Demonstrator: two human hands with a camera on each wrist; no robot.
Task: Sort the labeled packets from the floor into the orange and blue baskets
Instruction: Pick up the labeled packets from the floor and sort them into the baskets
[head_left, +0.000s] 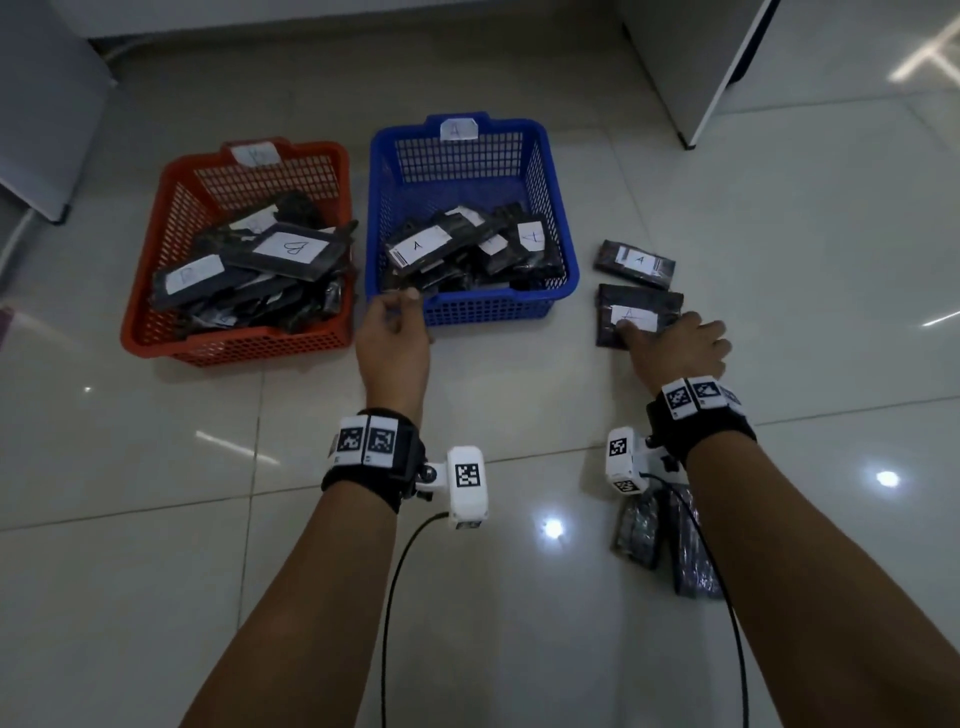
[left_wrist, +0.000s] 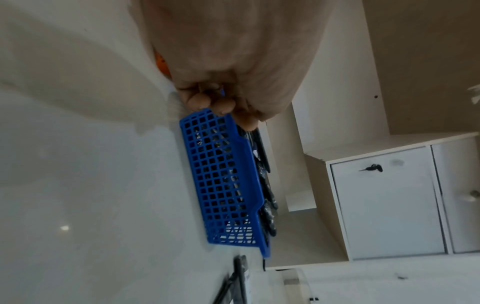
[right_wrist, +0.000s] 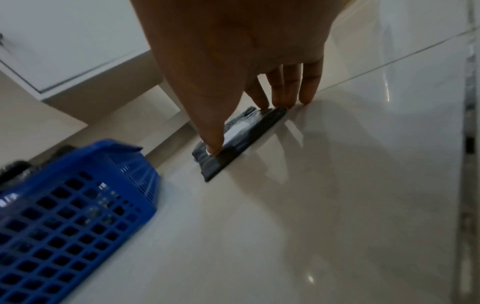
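From the head view, an orange perforated plastic basket (head_left: 156, 291) sits on the glossy pale tiled floor (head_left: 519, 415) at the left, with a blue perforated plastic basket (head_left: 558, 228) just beside it on the right; each has a white paper tag on its far rim, the blue one reading A. The orange basket holds a loose heap of dark flat packets (head_left: 249, 275) with white labels, one marked B, and the blue basket holds a smaller heap of dark packets (head_left: 467, 249) whose labels read A. Right of the blue basket two more dark packets lie on the floor: a far one labelled A (head_left: 635, 263) and, just nearer, a second dark packet with a white label (head_left: 636, 306). The right hand (head_left: 675, 348) lies over this nearer packet, and only the right wrist view shows the grip clearly: the thumb presses down on the white label while the straightened fingertips (right_wrist: 285, 102) touch the packet's far edge, so the packet (right_wrist: 241, 139) is still flat on the floor. The left hand (head_left: 392, 338) hovers at the blue basket's near left corner; the left wrist view shows its fingers (left_wrist: 205, 100) loosely curled with nothing visibly in them, just over the basket's latticed wall (left_wrist: 221, 174). Near the right forearm two further dark packets (head_left: 660, 540) rest on the floor, partly hidden by the wrist camera and its cable.
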